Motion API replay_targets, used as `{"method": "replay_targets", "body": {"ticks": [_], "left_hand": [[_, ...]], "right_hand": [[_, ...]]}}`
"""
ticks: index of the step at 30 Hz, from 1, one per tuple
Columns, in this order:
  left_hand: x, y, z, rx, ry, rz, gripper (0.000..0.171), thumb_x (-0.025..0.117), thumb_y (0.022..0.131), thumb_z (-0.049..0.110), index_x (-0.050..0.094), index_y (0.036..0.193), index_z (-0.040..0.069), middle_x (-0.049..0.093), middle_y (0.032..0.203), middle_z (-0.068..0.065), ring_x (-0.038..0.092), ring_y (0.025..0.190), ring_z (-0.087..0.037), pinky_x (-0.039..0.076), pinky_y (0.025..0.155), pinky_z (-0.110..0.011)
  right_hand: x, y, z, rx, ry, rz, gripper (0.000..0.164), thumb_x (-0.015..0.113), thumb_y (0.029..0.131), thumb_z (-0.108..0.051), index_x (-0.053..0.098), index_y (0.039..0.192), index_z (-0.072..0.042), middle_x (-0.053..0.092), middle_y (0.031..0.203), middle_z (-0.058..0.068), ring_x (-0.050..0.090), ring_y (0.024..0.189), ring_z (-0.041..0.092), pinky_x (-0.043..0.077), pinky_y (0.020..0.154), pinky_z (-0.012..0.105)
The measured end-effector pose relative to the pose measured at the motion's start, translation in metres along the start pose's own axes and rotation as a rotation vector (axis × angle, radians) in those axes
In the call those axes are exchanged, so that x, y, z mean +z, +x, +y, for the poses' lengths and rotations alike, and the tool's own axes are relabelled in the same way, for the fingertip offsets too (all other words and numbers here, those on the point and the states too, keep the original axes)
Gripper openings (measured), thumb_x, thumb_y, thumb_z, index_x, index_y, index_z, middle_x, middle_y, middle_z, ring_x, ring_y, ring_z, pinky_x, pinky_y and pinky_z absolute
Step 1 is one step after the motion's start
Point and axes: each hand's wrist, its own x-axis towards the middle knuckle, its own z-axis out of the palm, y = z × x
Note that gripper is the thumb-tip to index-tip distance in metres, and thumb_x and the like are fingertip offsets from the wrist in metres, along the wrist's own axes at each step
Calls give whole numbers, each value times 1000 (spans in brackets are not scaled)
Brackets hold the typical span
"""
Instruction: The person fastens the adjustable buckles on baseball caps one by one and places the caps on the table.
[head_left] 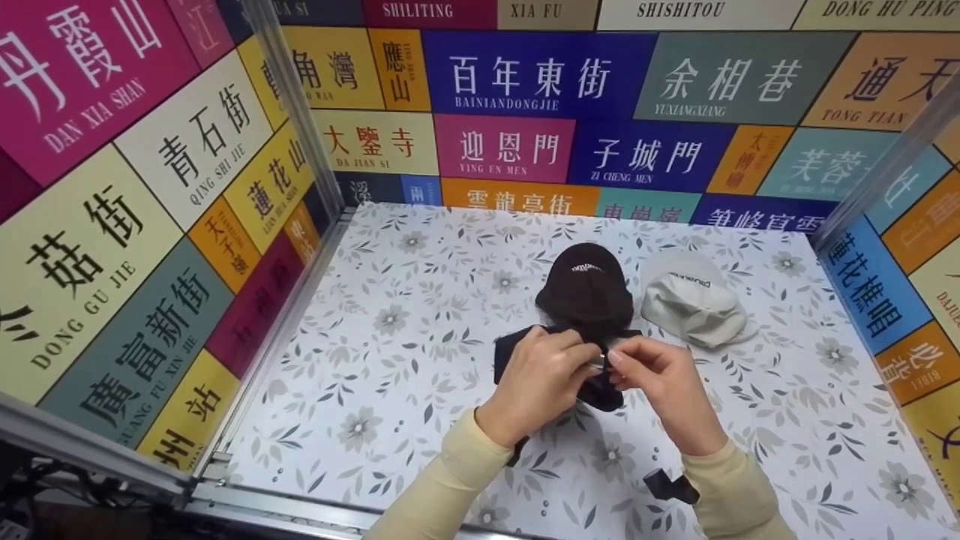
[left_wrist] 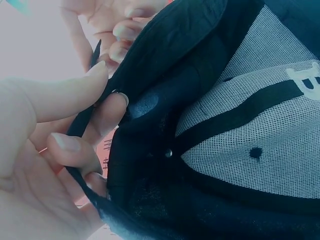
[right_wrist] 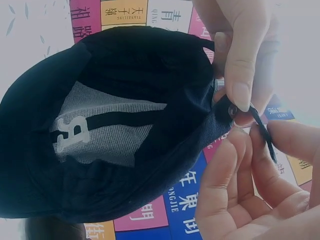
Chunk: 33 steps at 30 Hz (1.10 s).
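A black cap [right_wrist: 150,55] is held up, its mesh-lined inside showing in both wrist views. My left hand [head_left: 544,379] grips its strap [left_wrist: 81,121] between thumb and fingertip, close to a small metal ring [right_wrist: 232,111]. Thumb and finger of my right hand [head_left: 660,375] pinch the thin strap end [right_wrist: 270,142]. Both hands are close together at this strap, and in the head view they hide much of the cap. Just beyond them sits a dark brown cap [head_left: 585,281]. To its right lies a cream cap [head_left: 697,300], its front crumpled.
Beneath everything is a table [head_left: 360,360] with a white floral cover. Colourful sign-printed panels [head_left: 536,71] rise behind it and along both sides. A metal frame rail [head_left: 300,514] runs along the front. Beside the right sleeve is a small dark object [head_left: 670,486].
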Motion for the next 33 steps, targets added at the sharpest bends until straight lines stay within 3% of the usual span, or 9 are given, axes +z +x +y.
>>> {"method": "replay_targets", "body": {"ticks": [7, 22, 33], "left_hand": [[1, 1, 3, 10, 19, -2, 9, 68, 79, 24, 68, 84, 17, 52, 72, 8, 51, 64, -9, 33, 58, -28], [1, -1, 4, 15, 17, 0, 11, 67, 81, 28, 68, 86, 18, 52, 72, 9, 51, 64, -9, 31, 56, -27], [-1, -2, 1, 3, -3, -6, 9, 67, 81, 22, 68, 87, 17, 53, 74, 8, 52, 66, -9, 31, 57, -28]], "right_hand": [[4, 1, 1, -30, -26, -36, 15, 63, 85, -12, 64, 90, 1, 59, 83, 21, 58, 68, 30, 51, 61, 38], [2, -2, 2, -16, -82, 7, 13, 67, 82, -17, 67, 85, -5, 61, 81, 16, 58, 67, 29, 50, 62, 40], [-2, -3, -4, -34, -77, 31, 14, 66, 83, -14, 66, 84, 0, 56, 72, 19, 53, 65, 34, 48, 60, 36]]}}
